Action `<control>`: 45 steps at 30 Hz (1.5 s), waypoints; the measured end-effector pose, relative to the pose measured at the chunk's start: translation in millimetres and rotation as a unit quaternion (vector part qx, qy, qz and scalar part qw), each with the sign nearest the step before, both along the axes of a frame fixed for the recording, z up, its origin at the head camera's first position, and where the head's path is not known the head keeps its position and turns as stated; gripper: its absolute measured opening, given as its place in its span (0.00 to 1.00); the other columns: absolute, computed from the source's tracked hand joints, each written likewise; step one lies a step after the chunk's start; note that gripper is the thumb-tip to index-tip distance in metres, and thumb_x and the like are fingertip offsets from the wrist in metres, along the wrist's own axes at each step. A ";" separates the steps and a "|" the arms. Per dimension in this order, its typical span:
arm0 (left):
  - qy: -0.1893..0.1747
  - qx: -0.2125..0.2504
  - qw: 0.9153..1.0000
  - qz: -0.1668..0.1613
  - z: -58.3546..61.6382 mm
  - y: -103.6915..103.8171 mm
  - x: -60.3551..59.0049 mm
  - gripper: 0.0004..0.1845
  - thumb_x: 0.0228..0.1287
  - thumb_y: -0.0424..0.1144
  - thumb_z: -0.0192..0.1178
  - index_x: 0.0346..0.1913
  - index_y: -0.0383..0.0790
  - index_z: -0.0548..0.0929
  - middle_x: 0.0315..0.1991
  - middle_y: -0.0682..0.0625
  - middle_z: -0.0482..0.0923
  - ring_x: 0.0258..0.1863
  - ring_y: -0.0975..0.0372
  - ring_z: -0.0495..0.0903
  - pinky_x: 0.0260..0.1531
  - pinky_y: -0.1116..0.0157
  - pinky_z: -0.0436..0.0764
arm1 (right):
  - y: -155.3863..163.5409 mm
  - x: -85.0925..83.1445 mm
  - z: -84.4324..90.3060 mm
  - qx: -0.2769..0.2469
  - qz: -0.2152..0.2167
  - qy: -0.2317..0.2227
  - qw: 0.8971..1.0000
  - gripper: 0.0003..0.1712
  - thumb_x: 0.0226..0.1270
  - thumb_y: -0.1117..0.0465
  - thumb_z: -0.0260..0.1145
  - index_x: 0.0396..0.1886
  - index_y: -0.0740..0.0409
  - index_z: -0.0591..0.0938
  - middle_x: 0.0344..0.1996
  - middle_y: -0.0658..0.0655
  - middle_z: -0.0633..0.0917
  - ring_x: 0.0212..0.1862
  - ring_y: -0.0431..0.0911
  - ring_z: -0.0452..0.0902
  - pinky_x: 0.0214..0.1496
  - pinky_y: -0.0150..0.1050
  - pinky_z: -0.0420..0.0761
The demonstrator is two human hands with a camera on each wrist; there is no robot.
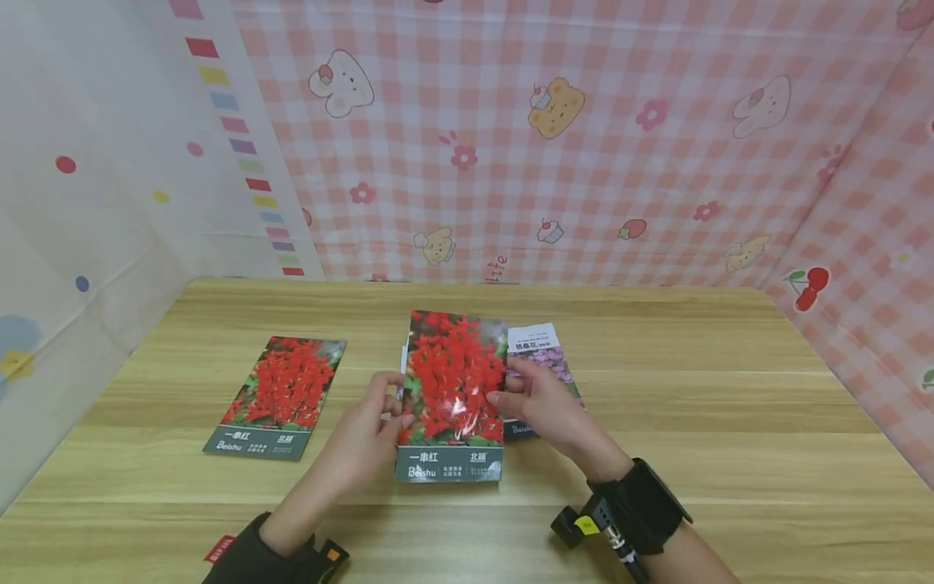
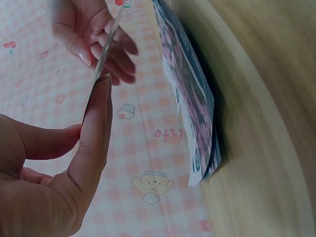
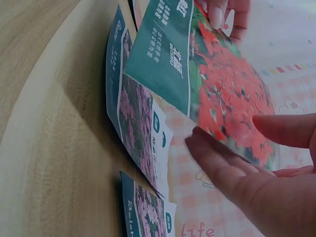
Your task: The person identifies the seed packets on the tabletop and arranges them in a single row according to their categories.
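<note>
A flat packet (image 1: 454,373) printed with red flowers and a grey-green bottom band stands raised over the table, face toward me. My left hand (image 1: 368,434) pinches its left edge, thumb in front and fingers behind. At the right edge is my right hand (image 1: 549,410), its thumb over the front and its fingers behind, as the right wrist view also shows. Below and behind the raised packet lie packets with pink-purple flowers (image 3: 136,111), partly hidden by it in the head view; one sticks out on the right (image 1: 543,357).
Another red-flower packet (image 1: 280,389) lies face up on the wooden table (image 1: 700,454), left of my hands. A pink checked cloth (image 1: 467,203) hangs along the back edge, with whitish cloth (image 1: 109,186) on the left. Both wrists wear black straps (image 1: 642,507).
</note>
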State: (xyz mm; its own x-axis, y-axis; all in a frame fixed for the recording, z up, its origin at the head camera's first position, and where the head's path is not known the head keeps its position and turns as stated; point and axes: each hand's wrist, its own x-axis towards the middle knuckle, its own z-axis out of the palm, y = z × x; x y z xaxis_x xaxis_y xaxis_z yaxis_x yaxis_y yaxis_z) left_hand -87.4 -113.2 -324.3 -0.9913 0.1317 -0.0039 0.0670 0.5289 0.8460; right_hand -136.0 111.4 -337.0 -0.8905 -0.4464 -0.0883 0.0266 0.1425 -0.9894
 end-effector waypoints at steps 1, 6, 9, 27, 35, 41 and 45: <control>0.001 -0.003 1.000 0.001 0.6 -0.7 -0.1 0.20 0.61 0.24 0.54 0.55 0.35 0.65 0.28 0.48 0.74 0.22 0.62 0.76 0.19 0.68 0.74 | -0.8 0.1 -0.2 0.005 0.000 0.002 1.000 0.31 0.63 0.72 0.57 0.65 0.70 0.60 0.49 0.68 0.78 0.47 0.51 0.78 0.48 0.42 0.78; 0.016 -0.036 0.999 0.009 2.4 -6.0 -2.2 0.21 0.62 0.25 0.54 0.57 0.35 0.64 0.29 0.49 0.75 0.24 0.62 0.77 0.17 0.68 0.72 | -6.4 1.0 -1.6 0.041 -0.008 0.017 0.999 0.34 0.63 0.71 0.57 0.67 0.71 0.55 0.59 0.71 0.68 0.58 0.57 0.68 0.54 0.43 0.74; 0.020 -0.047 0.999 0.014 3.1 -11.0 -5.0 0.21 0.62 0.25 0.53 0.57 0.34 0.63 0.30 0.47 0.76 0.26 0.61 0.78 0.18 0.68 0.72 | -10.6 2.3 -1.9 0.075 -0.012 0.041 0.996 0.33 0.63 0.69 0.58 0.66 0.70 0.58 0.61 0.69 0.66 0.61 0.57 0.64 0.57 0.45 0.70; -0.011 -0.110 0.993 0.030 0.3 -45.2 -21.6 0.22 0.63 0.26 0.52 0.59 0.30 0.62 0.35 0.43 0.77 0.21 0.60 0.71 0.20 0.65 0.69 | -48.1 12.3 -3.8 0.294 0.117 0.247 0.916 0.28 0.62 0.62 0.62 0.61 0.66 0.68 0.63 0.64 0.66 0.65 0.55 0.58 0.63 0.50 0.62; -0.030 -0.159 0.987 0.018 -1.6 -59.1 -25.6 0.23 0.63 0.26 0.50 0.61 0.27 0.60 0.33 0.44 0.74 0.18 0.61 0.66 0.17 0.66 0.66 | -61.6 15.6 -4.5 0.358 0.160 0.265 0.881 0.28 0.63 0.59 0.62 0.61 0.62 0.70 0.64 0.62 0.65 0.66 0.51 0.57 0.65 0.45 0.59; -0.048 -0.194 0.980 0.025 -1.4 -66.4 -28.1 0.24 0.63 0.27 0.50 0.61 0.24 0.60 0.33 0.43 0.74 0.19 0.61 0.67 0.18 0.67 0.66 | -67.8 18.6 -6.7 0.389 0.197 0.302 0.848 0.29 0.62 0.58 0.62 0.62 0.60 0.69 0.64 0.60 0.65 0.65 0.50 0.59 0.65 0.47 0.60; -0.064 -0.213 0.974 0.033 -2.5 -69.1 -29.3 0.25 0.62 0.27 0.50 0.61 0.24 0.61 0.33 0.42 0.74 0.19 0.59 0.68 0.18 0.66 0.67 | -70.3 20.9 -9.1 0.404 0.216 0.317 0.831 0.30 0.62 0.56 0.62 0.64 0.57 0.68 0.64 0.59 0.65 0.66 0.50 0.58 0.65 0.52 0.58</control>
